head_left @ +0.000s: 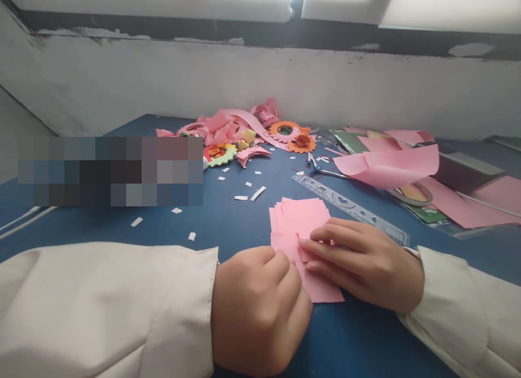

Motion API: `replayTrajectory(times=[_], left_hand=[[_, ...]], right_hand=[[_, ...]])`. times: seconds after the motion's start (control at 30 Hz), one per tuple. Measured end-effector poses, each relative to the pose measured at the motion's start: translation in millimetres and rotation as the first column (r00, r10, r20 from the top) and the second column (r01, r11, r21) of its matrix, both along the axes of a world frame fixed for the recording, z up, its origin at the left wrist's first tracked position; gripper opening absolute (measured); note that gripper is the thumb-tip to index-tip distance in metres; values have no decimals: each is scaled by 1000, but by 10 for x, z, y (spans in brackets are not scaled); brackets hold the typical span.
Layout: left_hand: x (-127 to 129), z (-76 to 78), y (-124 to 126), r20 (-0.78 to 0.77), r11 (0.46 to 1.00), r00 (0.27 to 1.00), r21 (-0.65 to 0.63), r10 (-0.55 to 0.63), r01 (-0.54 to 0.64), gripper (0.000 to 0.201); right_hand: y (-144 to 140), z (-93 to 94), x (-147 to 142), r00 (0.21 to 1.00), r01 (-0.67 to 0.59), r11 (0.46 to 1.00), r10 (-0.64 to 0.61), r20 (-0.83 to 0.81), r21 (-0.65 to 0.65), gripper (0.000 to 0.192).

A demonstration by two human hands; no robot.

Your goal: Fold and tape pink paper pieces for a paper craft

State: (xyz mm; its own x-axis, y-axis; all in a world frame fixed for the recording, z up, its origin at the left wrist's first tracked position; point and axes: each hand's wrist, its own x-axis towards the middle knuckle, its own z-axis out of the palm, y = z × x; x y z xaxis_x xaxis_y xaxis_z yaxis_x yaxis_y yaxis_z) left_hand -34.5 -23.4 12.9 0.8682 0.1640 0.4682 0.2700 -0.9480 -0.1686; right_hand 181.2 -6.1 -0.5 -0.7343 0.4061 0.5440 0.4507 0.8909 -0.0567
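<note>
Several pink paper sheets (304,212) lie in a loose, uneven stack on the blue table in front of me. At the stack's left edge my left hand (262,307) is closed, knuckles up. Its fingertips are turned away from view, so whatever they grip is hidden. From the right, my right hand (362,258) reaches over the stack with its fingers close together. A small pink paper piece (306,252) with a raised edge is held at its fingertips; the thumb is hidden.
A clear plastic ruler (350,204) lies slantwise behind my right hand. White paper scraps (258,194) are scattered leftward. Paper flowers and ribbons (228,129) pile up at the back. Curled pink paper (391,166) and a dark box (464,166) stand right. A blurred patch covers the left.
</note>
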Motion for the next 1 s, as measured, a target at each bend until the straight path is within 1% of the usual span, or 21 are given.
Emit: replayTrajectory(times=[0.07,0.13,0.2,0.23,0.27,0.33,0.4,0.43,0.5,0.53,0.6,0.67,0.7,0.73,0.77,0.8,0.83,0.87,0.93,0.97,1.0], left_hand=[[18,9,25,80,993,995,-112,55,-45,23],[33,8,71,164,962,972,-242,168,-126,17],[40,-8,123,161,908,945,-359,287,-215,23],[41,-20,144,126,879,937,-406,325,-250,24],[39,-32,159,82,852,935,-445,345,-276,21],[35,-45,172,43,814,930,-500,365,-296,14],[36,-35,169,91,771,895,-550,438,-321,15],[40,-21,167,127,738,863,-588,489,-332,14],[56,19,170,177,650,796,-689,578,-319,11],[65,43,176,183,601,772,-742,609,-299,12],[79,88,188,178,500,751,-837,635,-224,15],[82,126,200,144,403,763,-900,630,-163,17],[79,141,204,116,359,784,-922,610,-143,17],[73,152,209,89,320,811,-939,578,-125,18],[66,160,213,67,293,838,-950,542,-113,19],[59,164,218,51,281,858,-953,511,-111,20],[53,164,222,38,285,867,-951,497,-121,22],[49,159,224,28,304,866,-942,499,-145,24],[45,137,224,-9,371,849,-897,528,-241,30],[46,120,219,-44,427,840,-846,540,-319,31],[48,101,211,-84,493,833,-772,548,-402,32]], right_hand=[[3,9,3,1000,-25,1000,25,-11,9,15],[2,23,5,997,-67,997,68,-28,27,17],[-11,35,7,994,-103,994,104,-28,33,21],[-22,39,8,993,-115,993,116,-28,25,23],[-37,40,9,993,-116,993,116,-37,5,25],[-71,36,12,990,-79,994,70,-120,-76,25],[-102,30,16,959,19,977,-78,-274,-212,26],[-113,30,17,928,66,951,-169,-331,-301,29],[-119,40,13,883,122,865,-319,-344,-487,36],[-116,51,7,881,134,810,-361,-307,-571,35],[-102,78,-10,889,146,711,-400,-224,-688,31],[-88,105,-26,865,167,641,-460,-201,-749,34],[-82,116,-32,845,170,619,-492,-209,-767,36],[-78,125,-37,826,171,606,-518,-223,-777,37],[-76,130,-43,815,168,603,-530,-233,-780,37],[-75,132,-48,823,162,612,-516,-236,-774,36],[-75,132,-54,843,154,639,-483,-237,-753,35],[-76,127,-61,867,152,676,-441,-231,-722,35],[-77,110,-73,901,174,750,-382,-204,-638,33],[-78,96,-76,903,203,778,-383,-193,-595,30],[-77,80,-78,896,245,793,-405,-182,-557,28]])
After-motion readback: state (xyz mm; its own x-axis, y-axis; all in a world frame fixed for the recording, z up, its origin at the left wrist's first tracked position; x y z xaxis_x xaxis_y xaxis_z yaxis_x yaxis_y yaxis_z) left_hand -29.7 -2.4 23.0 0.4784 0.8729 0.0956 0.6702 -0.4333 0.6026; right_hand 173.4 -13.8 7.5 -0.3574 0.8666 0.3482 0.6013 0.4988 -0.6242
